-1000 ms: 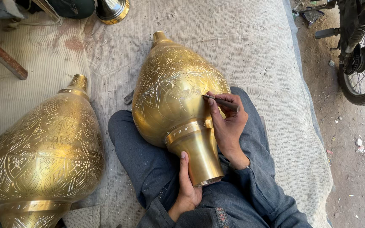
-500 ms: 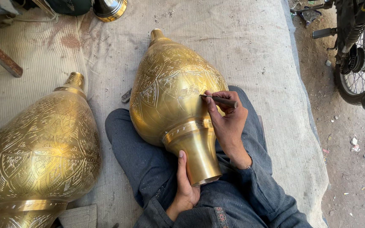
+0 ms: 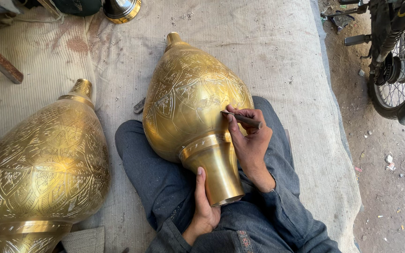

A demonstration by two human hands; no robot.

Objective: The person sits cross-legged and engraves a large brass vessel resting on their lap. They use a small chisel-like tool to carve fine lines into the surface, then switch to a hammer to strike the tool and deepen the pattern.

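A worn pale cloth [image 3: 277,51] covers the ground, with bare dirt and a motorcycle wheel [image 3: 397,79] along its right edge. A large engraved brass vessel [image 3: 193,98] lies across the seated person's lap, narrow end pointing away — the left hand [image 3: 204,206] is wrapped around its flared plain base, fingers closed on the metal. The right hand [image 3: 249,138] pinches a slim dark engraving tool [image 3: 242,119], tip touching the vessel's side; a second engraved brass vessel [image 3: 43,164] lies just beside the left leg.

Gold floral-engraved vase [image 3: 191,100], matching gold vase [image 3: 38,164], off-white cloth [image 3: 268,47], grey-blue trousers [image 3: 151,173]
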